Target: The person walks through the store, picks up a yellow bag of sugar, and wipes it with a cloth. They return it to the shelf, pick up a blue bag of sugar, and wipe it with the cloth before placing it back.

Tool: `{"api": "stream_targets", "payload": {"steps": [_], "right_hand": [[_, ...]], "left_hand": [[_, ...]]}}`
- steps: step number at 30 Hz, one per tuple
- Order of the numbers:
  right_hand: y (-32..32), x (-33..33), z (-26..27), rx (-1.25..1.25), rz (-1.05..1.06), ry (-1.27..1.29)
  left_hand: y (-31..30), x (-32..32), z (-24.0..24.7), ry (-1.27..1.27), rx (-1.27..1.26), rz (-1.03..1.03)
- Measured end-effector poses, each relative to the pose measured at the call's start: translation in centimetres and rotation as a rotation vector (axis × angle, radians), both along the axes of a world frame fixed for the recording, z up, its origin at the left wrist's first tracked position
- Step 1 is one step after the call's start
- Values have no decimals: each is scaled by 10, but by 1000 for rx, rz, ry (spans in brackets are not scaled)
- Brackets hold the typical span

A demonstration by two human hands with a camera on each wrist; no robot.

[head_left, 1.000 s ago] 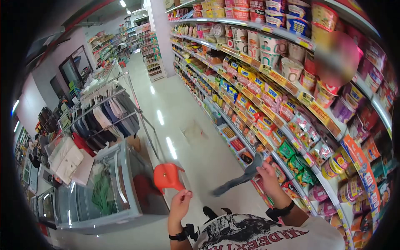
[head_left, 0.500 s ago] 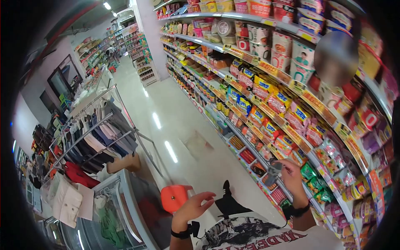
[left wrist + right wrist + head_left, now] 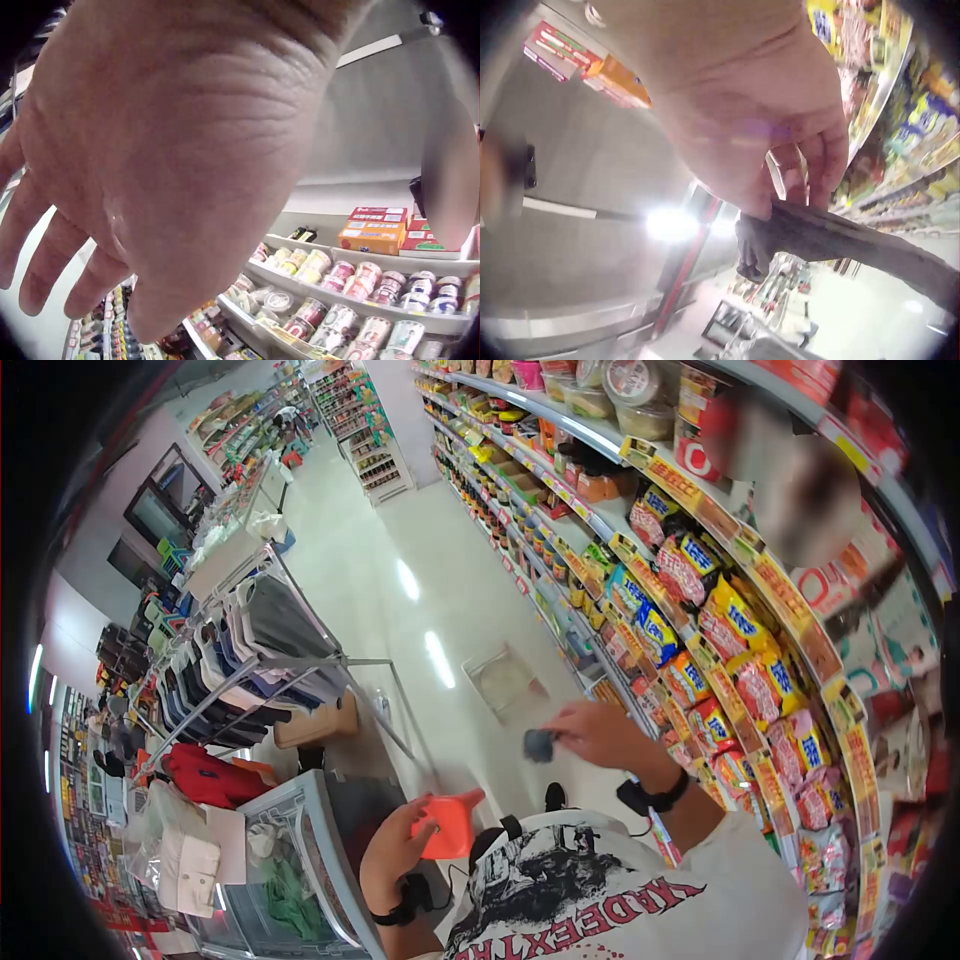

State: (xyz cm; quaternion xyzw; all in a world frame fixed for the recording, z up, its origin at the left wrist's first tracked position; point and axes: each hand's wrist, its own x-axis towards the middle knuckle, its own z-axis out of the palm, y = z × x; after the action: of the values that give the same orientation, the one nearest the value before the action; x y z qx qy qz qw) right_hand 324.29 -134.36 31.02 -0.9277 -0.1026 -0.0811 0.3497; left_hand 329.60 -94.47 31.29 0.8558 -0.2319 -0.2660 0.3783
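Observation:
My right hand (image 3: 605, 735) pinches a long, narrow dark grey cloth (image 3: 540, 746) between thumb and fingers, held out in front of my body above the aisle floor. In the right wrist view the cloth (image 3: 847, 241) stretches from the fingertips toward the right edge, with a crumpled end below the thumb. My left hand (image 3: 393, 850) is on the left, overlapping a red plastic stool (image 3: 455, 828) in the head view. Seen from its wrist camera, the left hand (image 3: 180, 150) has its fingers extended and spread, holding nothing.
Shelves (image 3: 745, 545) of packaged noodles and cups run along the right. To the left stand a clothes rack (image 3: 300, 660) and a glass-topped freezer (image 3: 345, 880) with bags on it. A brown box (image 3: 318, 722) sits under the rack; a pale square patch (image 3: 505, 682) marks the aisle floor.
My right hand has moved left, away from the shelves, with the grey cloth. My left hand has shifted left and lower, over the stool. The head view has turned and tilted.

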Motion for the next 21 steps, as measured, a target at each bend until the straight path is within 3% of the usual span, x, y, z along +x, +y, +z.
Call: {"api": "stream_targets", "payload": {"steps": [3,6,9,14,21], "right_hand": [[12,57,15,-93,295,47],[15,103,18,-29,362,-7],[16,150,15,62,331,-75],[21,252,12,-39,298,-61],[38,409,50,-145,309,-61]], "left_hand": [[-46,44,14,92,-163,-112],[-85,94,27,207,-255,-220],[-118,156,-12,-142,-307,-253],[-144,276,-42,-99,-314,-424],[-132,464,-8,-65,-247,-574]]}}
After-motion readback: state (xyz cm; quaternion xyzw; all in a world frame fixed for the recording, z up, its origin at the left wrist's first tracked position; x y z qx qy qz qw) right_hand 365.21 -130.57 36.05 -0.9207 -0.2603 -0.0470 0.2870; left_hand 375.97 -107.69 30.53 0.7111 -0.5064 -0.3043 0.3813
